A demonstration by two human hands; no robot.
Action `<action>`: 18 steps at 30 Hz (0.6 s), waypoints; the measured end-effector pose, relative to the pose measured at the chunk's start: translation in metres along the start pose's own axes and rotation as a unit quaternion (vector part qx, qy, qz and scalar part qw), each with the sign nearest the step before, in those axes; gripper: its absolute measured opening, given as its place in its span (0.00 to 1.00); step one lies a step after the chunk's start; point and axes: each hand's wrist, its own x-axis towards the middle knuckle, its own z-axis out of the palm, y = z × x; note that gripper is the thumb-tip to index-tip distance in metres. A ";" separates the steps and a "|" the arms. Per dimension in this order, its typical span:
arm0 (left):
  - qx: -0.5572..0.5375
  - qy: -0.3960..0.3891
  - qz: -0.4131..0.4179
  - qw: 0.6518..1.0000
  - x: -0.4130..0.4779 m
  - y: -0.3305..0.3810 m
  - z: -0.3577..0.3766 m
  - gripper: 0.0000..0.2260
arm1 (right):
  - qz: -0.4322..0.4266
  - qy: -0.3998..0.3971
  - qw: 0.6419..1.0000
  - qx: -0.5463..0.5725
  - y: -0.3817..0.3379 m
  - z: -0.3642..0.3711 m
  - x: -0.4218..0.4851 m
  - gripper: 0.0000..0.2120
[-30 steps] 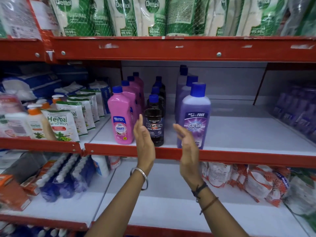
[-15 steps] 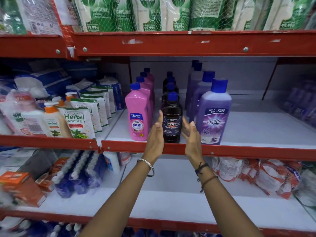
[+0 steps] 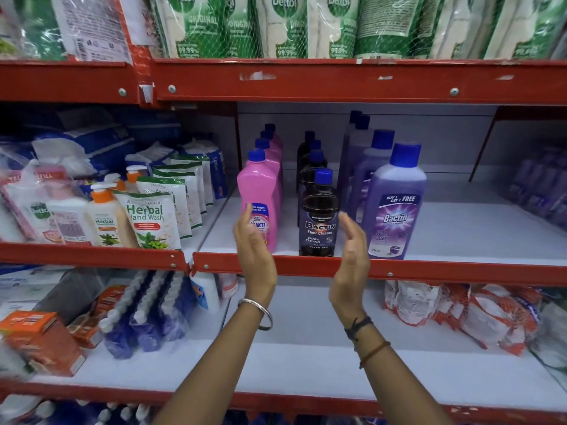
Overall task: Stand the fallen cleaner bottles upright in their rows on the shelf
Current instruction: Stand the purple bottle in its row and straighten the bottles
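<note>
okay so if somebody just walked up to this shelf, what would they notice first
Probably the two open hands, left hand and right hand, raised on either side of the dark Bactin bottle at the front edge of the middle shelf. Beside it stand a pink bottle on its left and a purple bottle on its right, all upright.

Only 1 view exists, a wide-angle camera on the person's head, so no second view shares any part of the scene. It faces a red-framed shelf (image 3: 306, 268) head-on, looking forward and slightly down, and sits close to it. The front edge of the middle shelf crosses the centre of the frame. Both forearms enter from the bottom edge, with the left hand (image 3: 254, 250) and right hand (image 3: 351, 253) raised before that front edge. Straight rails bow near the frame's borders.
</note>
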 end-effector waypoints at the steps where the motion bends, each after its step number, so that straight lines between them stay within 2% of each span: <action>1: -0.009 0.015 -0.010 1.000 0.009 -0.002 -0.007 0.23 | -0.001 -0.036 0.999 0.026 -0.004 0.009 -0.005 0.31; 3: -0.013 -0.004 -0.039 0.999 0.026 -0.005 -0.020 0.25 | 0.054 -0.113 0.989 0.077 -0.009 0.033 -0.007 0.32; 6: 0.007 -0.097 -0.064 0.993 0.044 -0.007 -0.033 0.35 | 0.152 -0.175 0.970 0.069 -0.013 0.069 0.003 0.30; 10: 0.035 -0.184 -0.057 0.981 0.054 -0.007 -0.043 0.40 | 0.185 -0.184 0.964 0.049 -0.006 0.098 0.019 0.23; 15: 0.029 -0.208 -0.075 0.975 0.055 -0.008 -0.052 0.40 | 0.193 -0.164 0.966 0.059 -0.012 0.096 0.022 0.15; 18: 0.050 -0.216 -0.069 0.973 0.053 -0.011 -0.055 0.36 | 0.192 -0.160 0.967 0.055 -0.012 0.091 0.019 0.19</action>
